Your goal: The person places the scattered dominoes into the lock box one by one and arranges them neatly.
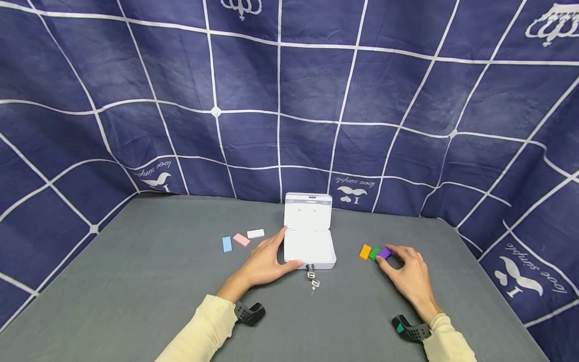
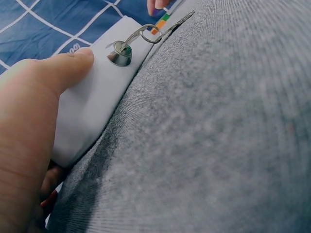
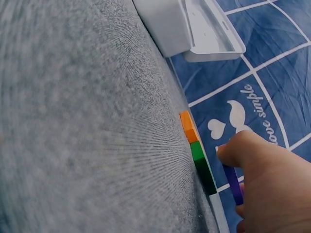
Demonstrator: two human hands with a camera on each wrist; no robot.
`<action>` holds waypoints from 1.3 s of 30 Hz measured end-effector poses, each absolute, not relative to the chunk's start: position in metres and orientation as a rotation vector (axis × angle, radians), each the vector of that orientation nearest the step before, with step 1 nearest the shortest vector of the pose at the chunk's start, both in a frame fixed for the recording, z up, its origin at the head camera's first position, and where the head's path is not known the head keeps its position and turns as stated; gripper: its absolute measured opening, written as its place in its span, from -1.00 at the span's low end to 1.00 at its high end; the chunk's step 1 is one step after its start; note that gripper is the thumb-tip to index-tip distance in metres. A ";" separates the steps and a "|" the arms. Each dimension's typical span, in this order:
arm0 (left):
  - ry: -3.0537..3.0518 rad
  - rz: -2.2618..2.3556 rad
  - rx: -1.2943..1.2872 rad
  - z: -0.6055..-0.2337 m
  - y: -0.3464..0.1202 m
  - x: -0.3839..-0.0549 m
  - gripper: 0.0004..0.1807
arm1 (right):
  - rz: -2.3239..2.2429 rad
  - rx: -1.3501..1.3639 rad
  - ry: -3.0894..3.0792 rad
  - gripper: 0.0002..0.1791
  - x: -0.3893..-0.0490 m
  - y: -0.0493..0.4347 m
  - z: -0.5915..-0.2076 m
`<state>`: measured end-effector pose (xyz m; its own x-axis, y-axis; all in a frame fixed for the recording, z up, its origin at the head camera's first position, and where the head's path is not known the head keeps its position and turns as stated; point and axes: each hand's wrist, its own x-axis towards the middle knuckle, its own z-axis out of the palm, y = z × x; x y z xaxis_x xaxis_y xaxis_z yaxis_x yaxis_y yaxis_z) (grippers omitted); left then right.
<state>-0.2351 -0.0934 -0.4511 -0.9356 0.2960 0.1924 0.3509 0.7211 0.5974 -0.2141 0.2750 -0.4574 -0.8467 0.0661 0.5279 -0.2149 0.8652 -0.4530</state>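
Observation:
A white metal cash box (image 1: pixel 309 247) stands on the grey table with its lid (image 1: pixel 307 213) raised. My left hand (image 1: pixel 267 261) holds its front left corner, the thumb on the front face and the fingers along the left side. A key (image 2: pixel 130 41) sits in the front lock, and a ring with tags (image 1: pixel 312 278) hangs from it. My right hand (image 1: pixel 407 269) pinches a purple block (image 3: pixel 232 182) between thumb and fingers. Beside it lie a green block (image 1: pixel 374 253) and an orange block (image 1: pixel 365 252). The right fingertips are partly hidden in the right wrist view.
Left of the box lie a blue block (image 1: pixel 227 244), a pink block (image 1: pixel 242 240) and a white block (image 1: pixel 255 233). A navy cloth with white lines (image 1: pixel 307 100) hangs behind the grey table (image 1: pixel 149 281). Each wrist wears a black band (image 1: pixel 409 329).

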 end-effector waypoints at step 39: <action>-2.895 -1.046 -0.462 -0.451 -0.089 -0.237 0.11 | 0.792 0.250 -2.516 -0.52 -0.230 0.228 -0.424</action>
<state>-0.2371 -0.0895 -0.4510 -0.9555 0.2663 0.1266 0.2858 0.7299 0.6209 -0.2303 0.2281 -0.4239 -0.8645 -0.0269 0.5019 -0.3096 0.8151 -0.4896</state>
